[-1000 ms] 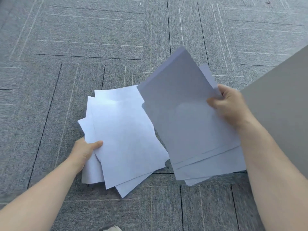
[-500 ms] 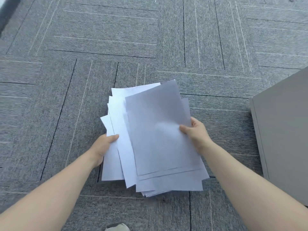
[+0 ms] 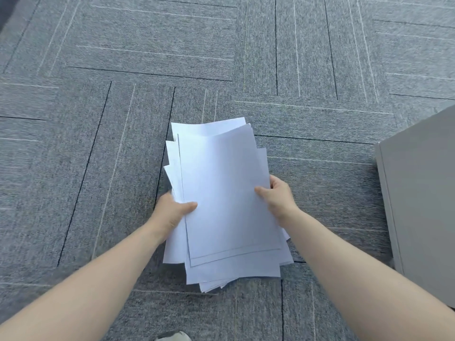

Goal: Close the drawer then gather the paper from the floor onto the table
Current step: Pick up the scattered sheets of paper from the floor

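A loose stack of white paper sheets [image 3: 221, 188] is held above the grey carpet, its edges uneven and fanned at the left and bottom. My left hand [image 3: 172, 211] grips the stack's left edge, thumb on top. My right hand [image 3: 279, 196] grips the right edge, thumb on top as well. A grey drawer cabinet [image 3: 423, 200] stands at the right; only its flat top and a side edge show, and its drawer front is out of sight. No table is in view.
Grey carpet tiles [image 3: 123, 143] with thin line patterns cover the whole floor. The toe of a shoe [image 3: 173, 336] shows at the bottom edge. No other sheets lie on the carpet in view.
The two separate bunches of paper have come together into one stack. My hands have moved closer, each now on one side of it, and the stack sits nearer the middle of the view.
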### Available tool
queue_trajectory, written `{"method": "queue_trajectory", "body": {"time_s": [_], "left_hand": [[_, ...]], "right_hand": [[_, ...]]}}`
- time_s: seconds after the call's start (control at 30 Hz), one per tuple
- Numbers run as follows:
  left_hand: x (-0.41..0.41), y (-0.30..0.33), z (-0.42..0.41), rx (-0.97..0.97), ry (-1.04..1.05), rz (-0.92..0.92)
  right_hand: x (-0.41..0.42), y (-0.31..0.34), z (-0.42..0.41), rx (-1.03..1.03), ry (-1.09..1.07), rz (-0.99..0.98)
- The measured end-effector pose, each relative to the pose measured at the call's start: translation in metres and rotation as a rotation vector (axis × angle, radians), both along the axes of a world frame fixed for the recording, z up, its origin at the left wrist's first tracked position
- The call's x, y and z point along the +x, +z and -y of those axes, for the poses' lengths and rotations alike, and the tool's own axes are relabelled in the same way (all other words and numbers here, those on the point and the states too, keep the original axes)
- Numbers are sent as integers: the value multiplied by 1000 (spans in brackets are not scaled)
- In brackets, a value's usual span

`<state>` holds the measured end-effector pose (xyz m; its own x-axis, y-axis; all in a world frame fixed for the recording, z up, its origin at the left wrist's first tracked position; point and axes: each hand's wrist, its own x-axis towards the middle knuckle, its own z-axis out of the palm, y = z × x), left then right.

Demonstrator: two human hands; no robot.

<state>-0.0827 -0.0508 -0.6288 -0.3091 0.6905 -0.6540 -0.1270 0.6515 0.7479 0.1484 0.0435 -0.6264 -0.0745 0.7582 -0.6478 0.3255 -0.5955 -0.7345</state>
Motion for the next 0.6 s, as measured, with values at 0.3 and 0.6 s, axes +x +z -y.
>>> {"method": "queue_trajectory", "body": {"time_s": [0.3, 0.6], "left_hand": [[-13, 42, -28, 120, -41, 171], [-7, 147, -63, 168, -108, 170]], "right_hand": [[24, 33, -24, -34, -95, -155], [32, 129, -43, -39, -269, -338]]}}
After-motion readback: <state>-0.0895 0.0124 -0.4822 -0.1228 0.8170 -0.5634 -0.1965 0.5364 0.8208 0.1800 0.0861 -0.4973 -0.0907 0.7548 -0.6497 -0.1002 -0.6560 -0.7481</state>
